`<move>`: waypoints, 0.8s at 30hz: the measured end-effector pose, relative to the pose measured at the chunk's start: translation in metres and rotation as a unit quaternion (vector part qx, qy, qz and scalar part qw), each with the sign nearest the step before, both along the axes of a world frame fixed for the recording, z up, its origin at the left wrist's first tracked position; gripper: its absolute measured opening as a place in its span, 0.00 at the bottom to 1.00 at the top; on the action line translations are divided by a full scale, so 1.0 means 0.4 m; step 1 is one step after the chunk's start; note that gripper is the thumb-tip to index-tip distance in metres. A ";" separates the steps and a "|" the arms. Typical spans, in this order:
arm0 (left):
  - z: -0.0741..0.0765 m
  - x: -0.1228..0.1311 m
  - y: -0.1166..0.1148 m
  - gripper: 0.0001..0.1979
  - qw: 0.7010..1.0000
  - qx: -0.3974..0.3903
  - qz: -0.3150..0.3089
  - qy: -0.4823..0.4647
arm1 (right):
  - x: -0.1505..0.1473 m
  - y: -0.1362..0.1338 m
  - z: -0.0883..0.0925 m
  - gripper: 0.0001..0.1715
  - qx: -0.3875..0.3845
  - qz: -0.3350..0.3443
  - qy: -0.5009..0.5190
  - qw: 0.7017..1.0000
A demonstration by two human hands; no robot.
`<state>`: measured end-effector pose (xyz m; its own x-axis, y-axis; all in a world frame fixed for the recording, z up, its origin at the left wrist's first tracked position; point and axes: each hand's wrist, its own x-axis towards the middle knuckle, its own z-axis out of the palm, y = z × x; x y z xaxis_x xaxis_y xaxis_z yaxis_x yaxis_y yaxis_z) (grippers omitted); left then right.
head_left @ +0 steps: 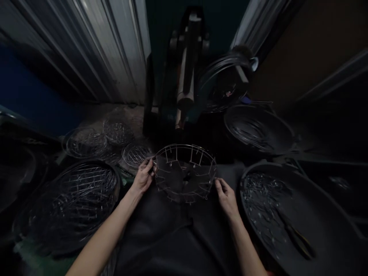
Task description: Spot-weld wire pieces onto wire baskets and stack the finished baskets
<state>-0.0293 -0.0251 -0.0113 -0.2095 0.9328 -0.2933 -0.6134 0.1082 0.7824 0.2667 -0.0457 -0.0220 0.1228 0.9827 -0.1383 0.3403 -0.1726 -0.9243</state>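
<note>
A round wire frame point(191, 146), with short bent wire prongs along its ring, is held level over the dark apron point(161, 222). Its left side is pinched by my left hand point(145, 176), thumb uppermost. On the opposite side, my right hand point(227, 197) has thumb and fingers closed at the ring's edge. Just beyond the frame stands a machine with a metal arm point(186, 76), its pointed lower tip point(179, 124) above and behind the ring. The image is dark, and fine wire details are blurred.
At left, a dark basin point(117, 191) holds wire grids; more round wire racks point(84, 142) lie behind it. A large basin point(324, 203) at right contains small bent wire pieces and pliers point(299, 237). Behind it are another basin point(276, 134) and coiled wire point(224, 63).
</note>
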 end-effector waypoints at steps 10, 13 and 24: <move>-0.064 -0.016 -0.034 0.18 0.999 -0.035 -0.022 -0.007 | 0.017 0.050 0.076 0.27 0.022 0.062 0.083 0.994; -0.072 -0.021 -0.035 0.17 0.999 -0.035 -0.031 -0.004 | 0.020 0.037 0.062 0.26 -0.015 0.044 0.161 0.986; -0.031 0.021 -0.035 0.18 0.998 -0.020 -0.045 0.028 | 0.091 0.011 0.099 0.26 -0.099 0.127 0.156 0.975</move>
<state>-0.0210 -0.0391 -0.0238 -0.1426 0.9361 -0.3214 -0.5559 0.1929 0.8086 0.3030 -0.0412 0.0177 -0.1984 0.9263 -0.3204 0.1032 -0.3053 -0.9466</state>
